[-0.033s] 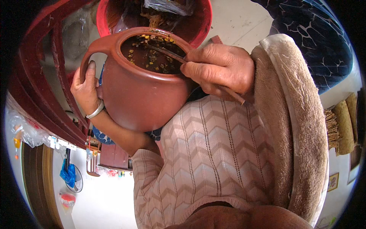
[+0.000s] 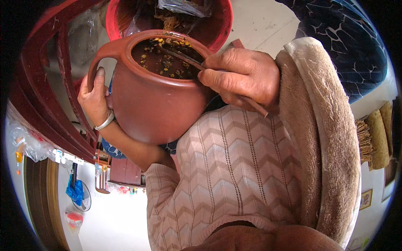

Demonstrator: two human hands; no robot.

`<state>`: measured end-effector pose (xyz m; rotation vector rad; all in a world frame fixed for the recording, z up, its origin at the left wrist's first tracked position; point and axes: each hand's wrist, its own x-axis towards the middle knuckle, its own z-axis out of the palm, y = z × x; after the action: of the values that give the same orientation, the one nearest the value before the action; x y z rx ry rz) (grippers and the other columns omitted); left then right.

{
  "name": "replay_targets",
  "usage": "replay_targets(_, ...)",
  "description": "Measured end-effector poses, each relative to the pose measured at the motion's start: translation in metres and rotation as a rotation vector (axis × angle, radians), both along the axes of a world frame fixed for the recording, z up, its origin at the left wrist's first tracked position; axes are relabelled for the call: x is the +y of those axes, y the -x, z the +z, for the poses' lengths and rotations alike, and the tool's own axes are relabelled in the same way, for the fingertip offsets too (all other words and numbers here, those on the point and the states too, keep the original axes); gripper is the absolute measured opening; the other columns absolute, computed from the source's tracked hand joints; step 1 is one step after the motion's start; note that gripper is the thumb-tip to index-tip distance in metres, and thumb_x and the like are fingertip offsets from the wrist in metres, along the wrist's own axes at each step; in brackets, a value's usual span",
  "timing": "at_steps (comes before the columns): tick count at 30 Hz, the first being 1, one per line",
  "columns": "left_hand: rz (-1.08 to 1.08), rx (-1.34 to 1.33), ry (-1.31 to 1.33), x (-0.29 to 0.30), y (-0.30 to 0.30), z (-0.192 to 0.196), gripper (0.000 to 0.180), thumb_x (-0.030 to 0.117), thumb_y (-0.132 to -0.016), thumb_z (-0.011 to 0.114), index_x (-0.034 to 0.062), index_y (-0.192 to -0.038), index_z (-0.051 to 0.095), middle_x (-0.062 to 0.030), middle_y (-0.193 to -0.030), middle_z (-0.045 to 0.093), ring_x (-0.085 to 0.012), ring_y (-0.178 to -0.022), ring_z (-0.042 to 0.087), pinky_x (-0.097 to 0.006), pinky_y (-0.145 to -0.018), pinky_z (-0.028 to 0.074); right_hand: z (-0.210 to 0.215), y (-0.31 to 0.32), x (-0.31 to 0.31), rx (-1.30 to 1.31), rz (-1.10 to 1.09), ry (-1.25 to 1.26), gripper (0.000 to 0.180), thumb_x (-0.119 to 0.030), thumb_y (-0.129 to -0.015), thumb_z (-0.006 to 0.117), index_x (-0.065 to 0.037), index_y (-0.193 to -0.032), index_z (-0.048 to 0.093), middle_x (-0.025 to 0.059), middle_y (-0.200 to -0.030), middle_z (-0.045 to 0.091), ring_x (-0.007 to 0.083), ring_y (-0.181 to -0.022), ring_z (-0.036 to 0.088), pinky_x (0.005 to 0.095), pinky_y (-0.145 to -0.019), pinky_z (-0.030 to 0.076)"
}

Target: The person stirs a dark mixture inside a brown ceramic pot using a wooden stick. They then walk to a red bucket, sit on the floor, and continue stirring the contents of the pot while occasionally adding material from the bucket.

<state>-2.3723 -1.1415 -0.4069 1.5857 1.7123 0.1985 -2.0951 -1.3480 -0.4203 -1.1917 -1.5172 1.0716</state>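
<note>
A reddish-brown clay pot (image 2: 157,111) rests tilted against my front, its wide mouth facing up. Dark liquid (image 2: 159,58) fills it partway, with small yellow and brown bits floating and sticking near the rim. My left hand (image 2: 95,100), with a pale bangle at the wrist, is closed round the lower end of the looped handle (image 2: 96,58); part of its fingers is hidden behind the pot. My right hand (image 2: 245,75) pinches a thin brown chopstick (image 2: 258,108). The chopstick's far end reaches over the rim into the pot, among the floating bits.
Just beyond the pot stands a red bucket (image 2: 227,25) holding plastic film and brown scraps. Dark red wooden slats (image 2: 65,62) curve along the left. At upper right lies dark blue patterned cloth (image 2: 339,42). A beige towel-like cloth (image 2: 322,125) covers my right arm.
</note>
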Motion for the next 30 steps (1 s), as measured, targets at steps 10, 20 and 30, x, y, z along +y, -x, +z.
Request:
replay_targets(10, 0.035, 0.042, -0.019, -0.004, 0.0, 0.002, 0.024, 0.022, -0.085, 0.074, 0.0008, -0.096, 0.07, 0.0033, -0.061, 0.051, -0.0041, -0.051, 0.042, -0.021, -0.046, 0.03, 0.007, -0.011, 0.005, -0.166, 0.041, -0.143, 0.035, 0.0, -0.075, 0.071, 0.005, -0.109, 0.062, 0.0206, -0.099, 0.063, 0.0311, -0.081, 0.065, 0.0343, -0.068, 0.056)
replay_targets(20, 0.015, 0.012, -0.023, -0.004, 0.001, 0.002, 0.023, 0.022, -0.084, 0.075, 0.0018, -0.094, 0.071, 0.0039, -0.061, 0.051, -0.0035, -0.051, 0.042, -0.021, -0.046, 0.03, -0.008, 0.011, 0.029, 0.387, -0.091, 0.373, 0.019, -0.002, -0.089, 0.058, 0.003, -0.107, 0.064, 0.0128, -0.091, 0.065, 0.0174, -0.081, 0.065, 0.0306, -0.071, 0.05)
replay_targets(30, 0.016, -0.006, 0.012, 0.001, -0.002, -0.001, 0.021, 0.02, -0.086, 0.074, 0.0016, -0.095, 0.07, 0.0041, -0.062, 0.051, -0.0031, -0.052, 0.042, -0.021, -0.046, 0.03, -0.001, -0.003, 0.022, 0.024, -0.08, 0.153, 0.022, 0.004, -0.085, 0.061, 0.004, -0.106, 0.063, 0.017, -0.093, 0.063, 0.0284, -0.08, 0.066, 0.0337, -0.067, 0.053)
